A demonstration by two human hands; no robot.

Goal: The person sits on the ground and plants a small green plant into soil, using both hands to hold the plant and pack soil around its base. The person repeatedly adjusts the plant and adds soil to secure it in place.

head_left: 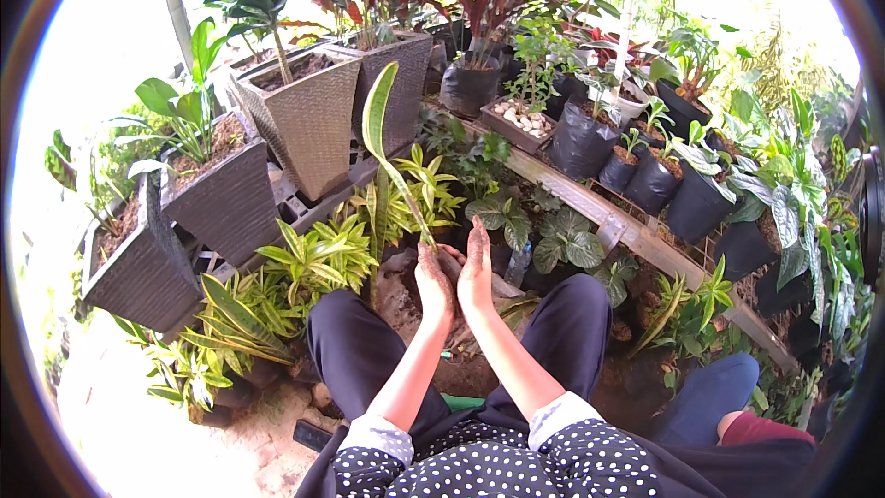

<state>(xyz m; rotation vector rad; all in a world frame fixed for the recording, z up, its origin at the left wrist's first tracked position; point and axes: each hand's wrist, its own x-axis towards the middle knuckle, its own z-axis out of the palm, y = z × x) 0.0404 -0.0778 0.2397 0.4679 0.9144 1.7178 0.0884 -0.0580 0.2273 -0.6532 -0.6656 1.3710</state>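
Observation:
A tall snake plant leaf, green with yellow edges, rises from the fingertips of my left hand. That hand is curled around the leaf's base, which the fingers hide. My right hand stands upright beside it with its fingers stretched out, palm turned toward the left one. Both hands are smeared with soil. Below and behind them lies a pale, soil-stained sheet or sack between my knees. What lies between the palms is hard to make out.
Large grey woven-textured planters stand at the left. A rail runs along the right, with black plastic plant bags behind it. Yellow-green plants crowd my left knee. A clear bottle is near my right knee; a dark phone-like object lies lower left.

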